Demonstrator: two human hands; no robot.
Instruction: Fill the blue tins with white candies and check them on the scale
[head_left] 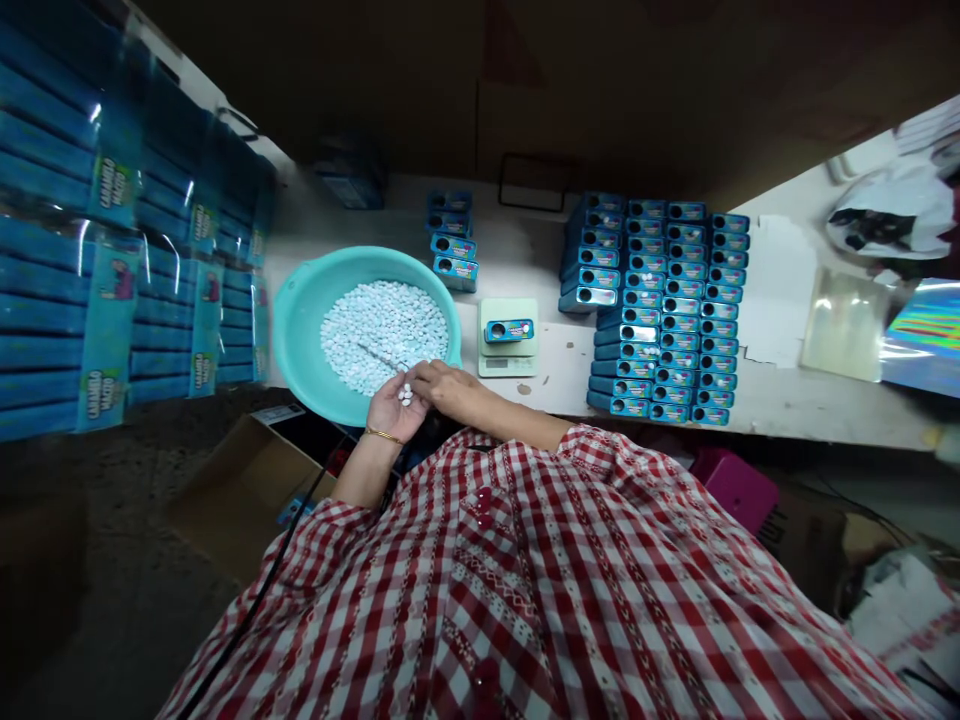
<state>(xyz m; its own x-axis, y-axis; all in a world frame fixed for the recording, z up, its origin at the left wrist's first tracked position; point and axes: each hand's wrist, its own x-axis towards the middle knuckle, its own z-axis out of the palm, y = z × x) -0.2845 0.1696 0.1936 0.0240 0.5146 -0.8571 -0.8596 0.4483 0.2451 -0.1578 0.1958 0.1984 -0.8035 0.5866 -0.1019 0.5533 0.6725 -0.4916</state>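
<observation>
A teal basin holds a heap of small pale blue-white candies, with a thin metal utensil lying across them. My left hand is cupped palm up at the basin's near rim, with a few white candies in the palm. My right hand reaches over it, fingertips pinched at those candies. A small pale green scale stands right of the basin with one blue tin on its pan.
Many blue tins are stacked in rows on the white table, and a few more stand behind the basin. Wrapped blue packs rise at left. A cardboard box and a magenta object sit below the table.
</observation>
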